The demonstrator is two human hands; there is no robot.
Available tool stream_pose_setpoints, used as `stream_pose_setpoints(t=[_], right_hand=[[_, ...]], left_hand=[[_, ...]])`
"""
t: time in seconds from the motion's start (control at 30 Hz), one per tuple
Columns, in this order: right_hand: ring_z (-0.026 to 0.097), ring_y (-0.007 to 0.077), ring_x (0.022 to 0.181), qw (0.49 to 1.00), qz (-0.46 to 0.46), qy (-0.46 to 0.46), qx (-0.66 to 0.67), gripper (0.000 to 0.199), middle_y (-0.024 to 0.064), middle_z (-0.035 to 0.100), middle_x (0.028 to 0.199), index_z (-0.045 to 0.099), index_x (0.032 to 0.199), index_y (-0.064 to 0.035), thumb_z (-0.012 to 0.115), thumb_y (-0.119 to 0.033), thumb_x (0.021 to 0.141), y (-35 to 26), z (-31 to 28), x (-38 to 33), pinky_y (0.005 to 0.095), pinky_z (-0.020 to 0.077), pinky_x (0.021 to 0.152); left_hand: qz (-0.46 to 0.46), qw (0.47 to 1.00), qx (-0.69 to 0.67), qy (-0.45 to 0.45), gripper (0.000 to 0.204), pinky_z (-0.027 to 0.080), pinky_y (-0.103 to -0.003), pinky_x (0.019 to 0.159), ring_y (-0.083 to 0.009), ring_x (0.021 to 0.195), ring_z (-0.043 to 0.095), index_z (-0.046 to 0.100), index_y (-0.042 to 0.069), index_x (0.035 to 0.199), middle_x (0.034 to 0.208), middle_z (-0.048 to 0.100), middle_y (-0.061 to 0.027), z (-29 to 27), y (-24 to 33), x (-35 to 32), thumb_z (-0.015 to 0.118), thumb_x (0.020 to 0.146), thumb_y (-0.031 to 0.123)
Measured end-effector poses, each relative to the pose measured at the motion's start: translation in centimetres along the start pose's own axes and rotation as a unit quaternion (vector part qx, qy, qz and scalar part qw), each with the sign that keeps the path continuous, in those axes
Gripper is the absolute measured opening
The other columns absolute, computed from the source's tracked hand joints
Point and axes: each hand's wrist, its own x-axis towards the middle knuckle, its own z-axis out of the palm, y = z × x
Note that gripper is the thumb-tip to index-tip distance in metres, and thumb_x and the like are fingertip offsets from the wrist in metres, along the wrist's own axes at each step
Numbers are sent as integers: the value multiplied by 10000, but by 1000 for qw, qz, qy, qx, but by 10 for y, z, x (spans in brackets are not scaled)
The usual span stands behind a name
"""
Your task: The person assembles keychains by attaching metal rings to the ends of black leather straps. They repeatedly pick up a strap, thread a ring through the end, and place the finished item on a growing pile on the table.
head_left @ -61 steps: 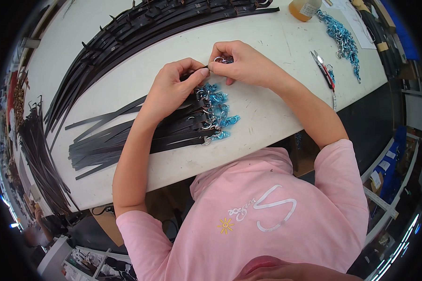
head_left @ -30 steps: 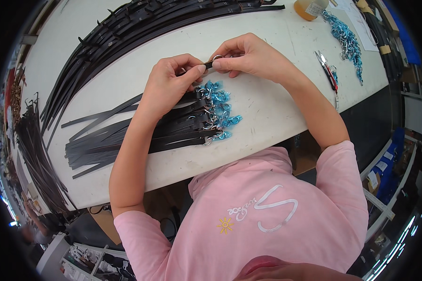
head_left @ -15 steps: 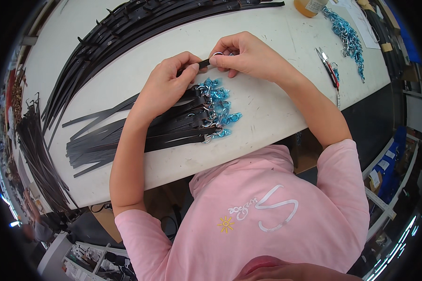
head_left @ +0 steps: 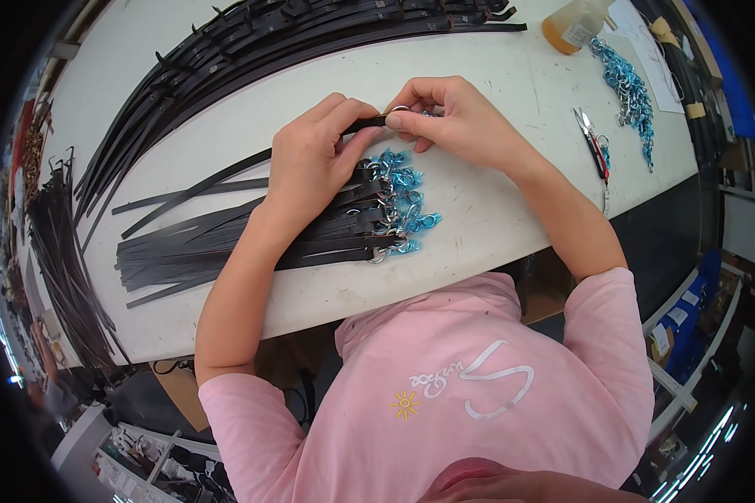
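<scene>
Pinching a black strap over the far middle of the white table, gripping it with bent fingers and thumb of left hand and, at its right end, with thumb and forefinger of right hand beside a silver ring. Cannot make out any fold under the right fingertips. Best to keep strap flat, untwisted, lightly tensioned between hands, ring square to it. Lift left forearm clear of the near-left strap pile; avoid dragging blue-wrapped hardware at the pile's right end.
</scene>
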Motion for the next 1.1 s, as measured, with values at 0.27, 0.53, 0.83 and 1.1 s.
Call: stream_pose_setpoints(t=[0.27, 0.53, 0.83, 1.1], right_hand=[[661, 104, 701, 999, 3, -46, 18, 203, 58, 694, 841, 712, 1043, 24, 682, -155, 952, -5, -1, -3, 234, 563, 654], [659, 96, 738, 993, 38, -107, 29, 239, 52, 701, 858, 708, 1075, 30, 690, -186, 977, -5, -2, -2, 234, 572, 683], [693, 112, 822, 994, 40, -89, 38, 224, 69, 725, 900, 667, 1083, 16, 652, -192, 1001, -8, -2, -1, 244, 576, 737], [665, 116, 708, 999, -28, 4, -28, 192, 61, 715, 831, 678, 1019, -7, 650, -186, 956, 0, 1, 7, 261, 546, 665]], left_hand=[[23, 999, 47, 1, 103, 495, -356, 589, -247, 694, 643, 693, 99, 947, 818, 624, -36, -7, 7, -9, 744, 865, 136], [-21, 1000, 5, -21, 111, 504, -354, 598, -247, 694, 649, 705, 90, 952, 833, 649, -43, -11, 8, -20, 755, 870, 147], [-10, 1000, 22, 19, 153, 517, -357, 612, -250, 700, 652, 707, 85, 986, 852, 651, -60, -4, 8, -17, 770, 855, 133], [65, 989, 117, 63, 192, 535, -347, 650, -251, 747, 654, 712, 64, 1027, 866, 665, -76, 0, -5, -6, 769, 845, 80]])
